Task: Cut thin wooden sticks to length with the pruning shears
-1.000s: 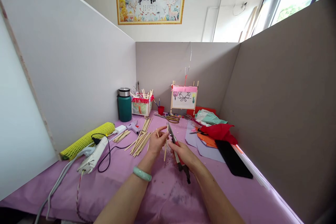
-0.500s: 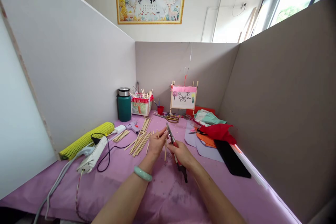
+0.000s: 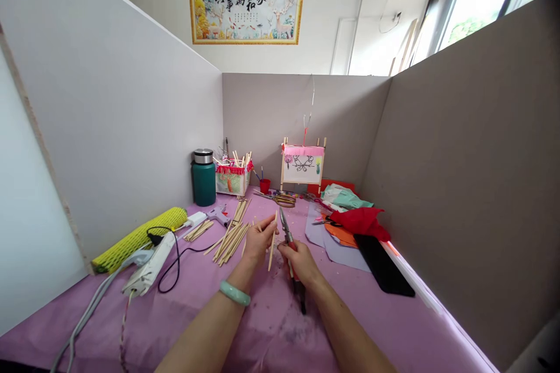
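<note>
Pinching stick in my left hand, right hand gripping pliers; stick has tilted slightly, beside their tip, uncut.

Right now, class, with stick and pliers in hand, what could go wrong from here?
The pliers in the right hand point their tip close to the left hand gripping the wooden stick; a slip might pinch fingers. The thin stick could snap or fling a piece if squeezed. The black cord loops beside the left arm and might snag.
</note>
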The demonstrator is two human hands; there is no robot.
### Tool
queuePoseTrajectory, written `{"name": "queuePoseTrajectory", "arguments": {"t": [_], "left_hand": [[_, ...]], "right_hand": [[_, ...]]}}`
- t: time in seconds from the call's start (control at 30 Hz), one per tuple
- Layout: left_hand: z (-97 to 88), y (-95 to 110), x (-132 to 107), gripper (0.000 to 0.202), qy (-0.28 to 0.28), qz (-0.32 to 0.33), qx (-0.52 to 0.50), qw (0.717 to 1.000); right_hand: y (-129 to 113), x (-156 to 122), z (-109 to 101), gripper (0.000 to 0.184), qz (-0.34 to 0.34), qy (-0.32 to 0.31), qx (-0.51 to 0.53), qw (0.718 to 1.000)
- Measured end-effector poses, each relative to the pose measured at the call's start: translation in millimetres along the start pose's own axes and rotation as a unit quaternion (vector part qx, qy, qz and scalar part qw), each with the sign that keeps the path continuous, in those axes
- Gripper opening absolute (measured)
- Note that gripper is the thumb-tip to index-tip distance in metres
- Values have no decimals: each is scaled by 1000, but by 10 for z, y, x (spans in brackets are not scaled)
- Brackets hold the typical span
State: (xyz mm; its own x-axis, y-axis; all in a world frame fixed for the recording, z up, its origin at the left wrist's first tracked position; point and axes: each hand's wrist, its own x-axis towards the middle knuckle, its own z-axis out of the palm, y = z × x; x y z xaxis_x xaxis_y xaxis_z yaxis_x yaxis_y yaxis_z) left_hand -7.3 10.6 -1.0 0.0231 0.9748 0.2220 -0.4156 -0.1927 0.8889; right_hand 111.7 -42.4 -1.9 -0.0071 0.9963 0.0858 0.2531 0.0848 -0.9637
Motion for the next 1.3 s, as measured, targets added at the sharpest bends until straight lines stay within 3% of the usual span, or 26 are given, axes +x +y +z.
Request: {"name": "queuePoseTrajectory", "arguments": {"t": [0.17,0.27,0.37,0.43,0.53,0.63,0.83,1.03,1.3], "left_hand": [[-40,60,-17,62,-31,-50,-59,997],[-48,81,-14,58,-50,-70,-81,993],[-45,103,-18,52,-57,-77,-98,991],[-37,120,-27,47,-58,-78,-105,990],[-22,145,-45,37,-61,-77,-108,989],[-13,161,-58,27,-67,-76,-104,989],[-48,129,-38,23,-58,-70,-88,992],[-90,85,-2,26,-42,-65,-83,993],[-109,60,14,40,-34,-72,-93,992]], "right_hand": [[-73,-39,-146,40,-6,-12,46,999],[-76,-52,-191,36,-74,37,-28,996],[-46,-59,-190,35,-157,125,-231,952],[-21,-63,-176,41,-153,151,-342,915],[5,-66,-156,45,-126,155,-428,882],[7,-65,-145,45,-114,158,-460,866],[-7,-66,-132,40,-114,156,-486,852],[9,-47,-132,26,-111,130,-489,855],[14,-27,-135,22,-98,120,-484,861]]}}
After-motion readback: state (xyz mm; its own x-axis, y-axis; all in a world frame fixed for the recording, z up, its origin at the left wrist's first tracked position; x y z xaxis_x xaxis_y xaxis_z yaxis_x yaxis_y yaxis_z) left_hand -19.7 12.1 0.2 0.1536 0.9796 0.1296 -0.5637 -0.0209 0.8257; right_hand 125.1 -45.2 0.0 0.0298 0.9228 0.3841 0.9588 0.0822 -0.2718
